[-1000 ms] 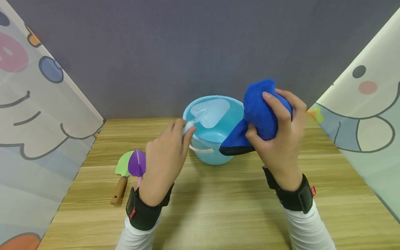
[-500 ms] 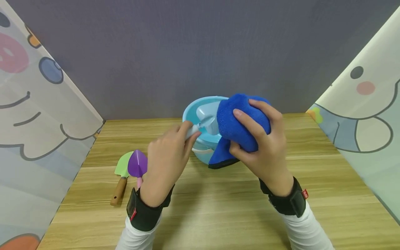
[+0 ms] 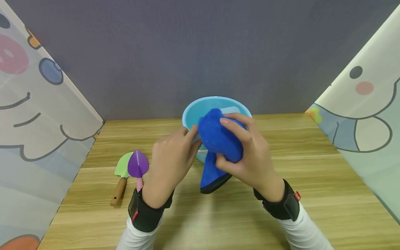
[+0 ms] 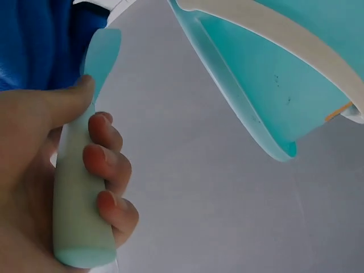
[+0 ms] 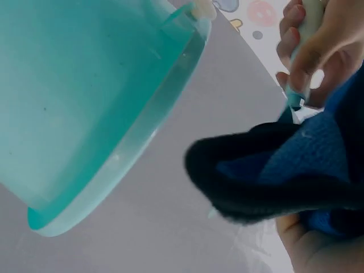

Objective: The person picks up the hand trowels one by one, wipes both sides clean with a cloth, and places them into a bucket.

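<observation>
My left hand grips the pale handle of a light blue hand trowel, fingers curled round it and thumb near the neck. My right hand holds a bunched blue cloth with black edging. In the head view this cloth lies over the trowel's neck and part of its blade; a strip of blade shows past its far side. Whether the cloth wraps right round the blade is hidden. Both hands are in front of and above the near rim of a light blue bucket.
Left of my left hand, a green trowel with a brown handle and a purple trowel with a pink handle lie on the wooden table. A grey panel stands behind the bucket, with cartoon-printed sheets at both sides.
My right hand has moved left and down, bringing the cloth from the bucket's right side onto the trowel. The left hand has shifted only slightly and keeps its grip.
</observation>
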Tool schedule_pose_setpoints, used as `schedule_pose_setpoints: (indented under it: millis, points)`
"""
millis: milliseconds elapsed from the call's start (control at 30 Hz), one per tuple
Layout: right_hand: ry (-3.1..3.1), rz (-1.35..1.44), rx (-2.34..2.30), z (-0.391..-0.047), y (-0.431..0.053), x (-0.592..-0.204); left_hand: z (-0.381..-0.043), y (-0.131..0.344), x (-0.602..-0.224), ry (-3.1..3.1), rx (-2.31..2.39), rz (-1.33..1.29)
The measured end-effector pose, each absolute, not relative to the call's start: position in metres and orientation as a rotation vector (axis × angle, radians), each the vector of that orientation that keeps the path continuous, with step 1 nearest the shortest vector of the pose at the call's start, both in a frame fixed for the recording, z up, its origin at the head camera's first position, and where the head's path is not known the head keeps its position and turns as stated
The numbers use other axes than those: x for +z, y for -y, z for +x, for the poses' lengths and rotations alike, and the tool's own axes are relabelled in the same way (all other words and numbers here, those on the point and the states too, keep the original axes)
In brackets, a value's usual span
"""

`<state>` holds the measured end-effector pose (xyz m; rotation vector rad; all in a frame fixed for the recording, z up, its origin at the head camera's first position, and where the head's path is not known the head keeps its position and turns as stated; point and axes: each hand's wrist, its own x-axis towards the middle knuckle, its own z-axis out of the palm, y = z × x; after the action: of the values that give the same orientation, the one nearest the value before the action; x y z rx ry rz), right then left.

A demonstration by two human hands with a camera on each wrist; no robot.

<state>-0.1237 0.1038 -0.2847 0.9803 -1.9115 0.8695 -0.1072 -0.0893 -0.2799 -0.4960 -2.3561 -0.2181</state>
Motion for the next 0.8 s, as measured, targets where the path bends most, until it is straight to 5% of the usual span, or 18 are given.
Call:
schedule_pose_setpoints:
  millis: [800]
  points:
    - [1.795,1.063,0.609,-0.135,-0.096,-0.287,-0.108,0.089,-0.280,2.288,-0.187,-0.591]
